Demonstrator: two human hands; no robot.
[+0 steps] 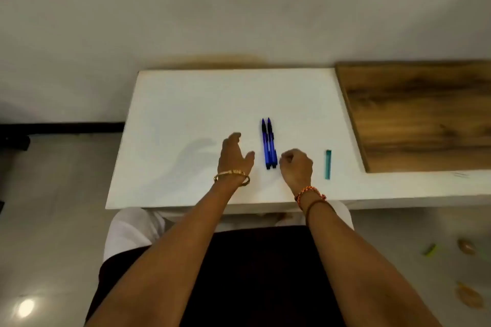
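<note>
White table [186, 103], two blue pens [269, 145] between open, empty left hand [235, 154] and curled, empty right hand [295, 164].

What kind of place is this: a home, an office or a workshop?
Probably a plain study or office corner; I cannot tell which. A white table stands against a bare wall, and two blue pens and a small teal strip lie on it.

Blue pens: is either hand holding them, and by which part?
Neither holds them. The left hand is open beside the blue pens; the right hand is curled by their near ends, gripping nothing.
</note>
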